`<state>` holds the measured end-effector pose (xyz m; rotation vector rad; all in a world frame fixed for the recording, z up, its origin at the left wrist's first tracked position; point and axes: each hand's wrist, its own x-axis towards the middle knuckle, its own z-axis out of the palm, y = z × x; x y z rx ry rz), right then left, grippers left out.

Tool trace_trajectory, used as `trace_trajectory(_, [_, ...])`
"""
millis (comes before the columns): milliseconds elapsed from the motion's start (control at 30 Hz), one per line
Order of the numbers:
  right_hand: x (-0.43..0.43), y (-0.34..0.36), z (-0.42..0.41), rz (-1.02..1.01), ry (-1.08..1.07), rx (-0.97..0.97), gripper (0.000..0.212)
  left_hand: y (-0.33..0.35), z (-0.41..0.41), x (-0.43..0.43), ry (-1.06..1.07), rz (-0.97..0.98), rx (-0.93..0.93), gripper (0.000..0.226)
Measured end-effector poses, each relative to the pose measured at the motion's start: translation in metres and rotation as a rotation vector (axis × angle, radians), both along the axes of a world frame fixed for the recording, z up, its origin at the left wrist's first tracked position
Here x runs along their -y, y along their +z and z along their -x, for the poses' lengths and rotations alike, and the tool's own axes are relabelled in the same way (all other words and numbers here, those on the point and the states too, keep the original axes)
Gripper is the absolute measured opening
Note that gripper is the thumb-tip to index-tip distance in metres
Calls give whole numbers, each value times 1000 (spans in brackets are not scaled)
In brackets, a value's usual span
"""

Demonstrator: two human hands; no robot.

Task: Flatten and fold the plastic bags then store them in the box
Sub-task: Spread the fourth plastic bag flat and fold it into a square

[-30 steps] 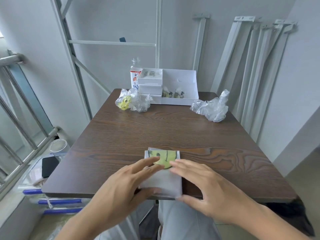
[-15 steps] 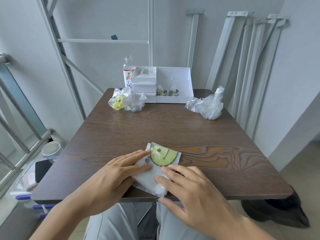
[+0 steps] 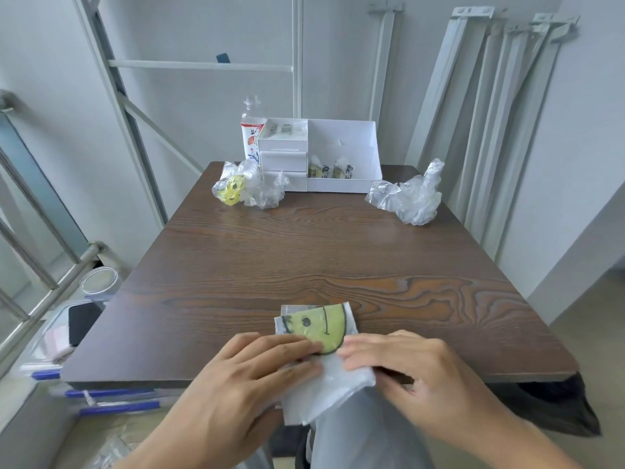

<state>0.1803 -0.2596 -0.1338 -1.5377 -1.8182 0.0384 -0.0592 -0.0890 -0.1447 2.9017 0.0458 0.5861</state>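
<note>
A folded clear plastic bag (image 3: 318,328) with a yellow smiley print lies at the near edge of the brown table (image 3: 304,252), and its lower part hangs over that edge. My left hand (image 3: 250,370) presses its fingers flat on the bag's left side. From the right, my right hand (image 3: 409,370) rests its fingertips on the bag's right edge. The white box (image 3: 343,186) stands at the far end. Crumpled bags lie beside it: a smiley one (image 3: 233,191), a clear one (image 3: 269,194) and a larger clear one (image 3: 409,198).
A plastic bottle (image 3: 252,130) stands behind the box's left side. Metal frames lean on the wall at the right (image 3: 490,113). A railing (image 3: 40,265), a jar (image 3: 99,282) and stacked items sit on the floor to the left.
Both hands have slid back toward the table's near edge. The bag has turned slightly and its lower part now droops over the edge.
</note>
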Motion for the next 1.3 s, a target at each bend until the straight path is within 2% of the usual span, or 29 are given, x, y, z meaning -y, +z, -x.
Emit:
trace_trajectory(67, [0, 11, -3, 152, -34, -146, 25, 1, -6, 3, 59, -22, 64, 50])
trace_trajectory(133, [-4, 26, -4, 305, -146, -224, 16, 1, -14, 8, 136, -22, 137, 24])
trace_trajectory(167, [-8, 31, -4, 344, -208, -239, 13, 3, -18, 10, 192, 6, 164, 25])
trace_trajectory(200, [-12, 34, -3, 352, -258, -247, 16, 4, -23, 11, 256, 47, 192, 38])
trace_trajectory(333, [-35, 32, 11, 283, -426, -228, 28, 11, -37, 12, 471, 360, 291, 54])
trace_trajectory(467, [-51, 22, 17, 282, -553, -149, 18, 13, -45, 6, 601, 483, 243, 66])
trace_trajectory(567, [-54, 20, 20, 289, -586, -144, 9, 11, -51, 8, 687, 410, 236, 69])
trace_trajectory(733, [-52, 19, 25, 208, -628, -62, 31, 9, -60, 18, 831, 230, 186, 63])
trace_trajectory(867, [-55, 14, 29, 152, -644, 71, 17, 11, -67, 18, 891, 185, 152, 66])
trace_trajectory(1033, [-56, 9, 25, 116, -660, 101, 12, 10, -70, 20, 911, 28, 175, 57])
trace_trajectory(1100, [-56, 8, 22, 102, -657, 97, 13, 13, -73, 20, 905, 13, 225, 39])
trace_trajectory(1167, [-56, 7, 19, 90, -644, 103, 14, 12, -72, 15, 754, 10, 222, 21])
trace_trajectory(1300, [-56, 7, 11, 59, -627, 184, 12, -1, -66, -8, 306, 99, 77, 55])
